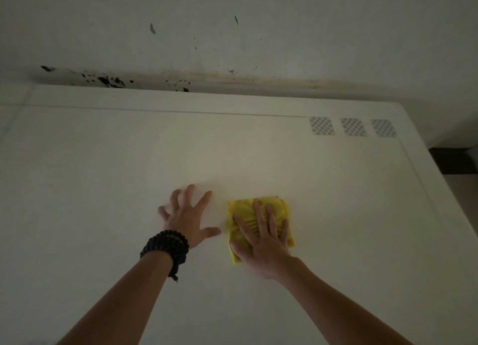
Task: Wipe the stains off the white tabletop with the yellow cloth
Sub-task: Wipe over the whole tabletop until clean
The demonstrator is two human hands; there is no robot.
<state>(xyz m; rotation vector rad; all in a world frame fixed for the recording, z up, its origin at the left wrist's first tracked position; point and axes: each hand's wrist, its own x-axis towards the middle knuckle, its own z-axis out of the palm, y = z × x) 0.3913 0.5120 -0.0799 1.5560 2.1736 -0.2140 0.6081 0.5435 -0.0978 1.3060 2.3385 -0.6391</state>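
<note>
The folded yellow cloth [243, 210] lies flat on the white tabletop [103, 163], a little right of centre. My right hand [263, 238] presses down on it with the palm and spread fingers, so its near half is hidden. My left hand [187, 215] rests just left of the cloth, fingers spread on the bare surface and holding nothing; a dark beaded bracelet circles that wrist. I cannot make out any stains on the tabletop in this dim light.
Three grey checkered squares [353, 126] sit at the table's far right corner. The table's right edge [445, 202] drops to a dark floor. Behind the table rises a white wall with black splatter marks [108, 81] and a brownish streak along its base.
</note>
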